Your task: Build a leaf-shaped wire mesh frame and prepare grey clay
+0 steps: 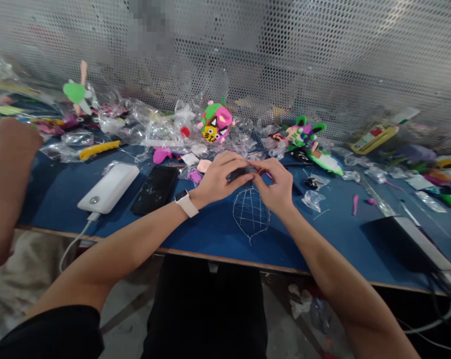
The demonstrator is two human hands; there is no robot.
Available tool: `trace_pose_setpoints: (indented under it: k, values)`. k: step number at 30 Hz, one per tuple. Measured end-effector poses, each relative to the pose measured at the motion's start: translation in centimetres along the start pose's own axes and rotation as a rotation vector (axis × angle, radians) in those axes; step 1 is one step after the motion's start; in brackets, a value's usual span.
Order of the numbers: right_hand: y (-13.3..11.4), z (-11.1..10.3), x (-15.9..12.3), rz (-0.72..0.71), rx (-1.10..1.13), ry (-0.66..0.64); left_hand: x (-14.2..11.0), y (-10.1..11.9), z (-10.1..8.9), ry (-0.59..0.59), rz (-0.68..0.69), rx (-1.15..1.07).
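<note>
My left hand [225, 174], with a watch on its wrist, is closed round a small dark lump [240, 173] that looks like black clay. My right hand [276, 184] meets it there, thumb and forefinger pinched together at the lump's right end; fingers hide what lies between them. Just below both hands, a leaf-shaped wire frame [251, 213] with a crossed mesh lies on the blue table, its pointed end toward me. Beyond the hands sits a round, many-coloured clay figure [216, 123] with cat-like faces.
A phone [155, 189] and a white power bank [109, 188] with a cable lie at left. A black box [410, 244] stands at right. Plastic wrappers and clay pieces line the perforated metal wall [225, 55]. Another person's arm [8, 174] reaches in at far left.
</note>
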State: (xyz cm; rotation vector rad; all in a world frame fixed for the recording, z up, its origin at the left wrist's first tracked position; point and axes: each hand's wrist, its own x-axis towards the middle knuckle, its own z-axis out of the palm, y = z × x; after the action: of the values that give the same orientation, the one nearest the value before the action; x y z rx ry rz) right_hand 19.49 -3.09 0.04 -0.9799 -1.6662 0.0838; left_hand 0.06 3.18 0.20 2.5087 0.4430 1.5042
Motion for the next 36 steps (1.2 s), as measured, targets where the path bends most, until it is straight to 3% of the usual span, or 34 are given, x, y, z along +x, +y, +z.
trace_pose_setpoints:
  k: [7,16,23,31,36]
  values:
    - [-0.15,-0.50,0.34,-0.015,0.045,-0.011,0.61,0.08,0.07,-0.044,-0.146,-0.229]
    - [0.21,0.05,-0.10,0.181,0.123,-0.009,0.56,0.10,0.16,-0.030,-0.217,-0.218]
    - [0.11,0.18,0.01,0.178,0.121,0.057,0.62,-0.53,0.14,-0.095,-0.237,-0.214]
    - [-0.02,0.13,0.02,0.240,0.221,-0.051,0.90,-0.48,0.19,0.018,-0.247,-0.215]
    - [0.35,-0.07,0.37,0.255,0.147,0.012,0.68,-0.71,0.37,-0.041,-0.346,-0.282]
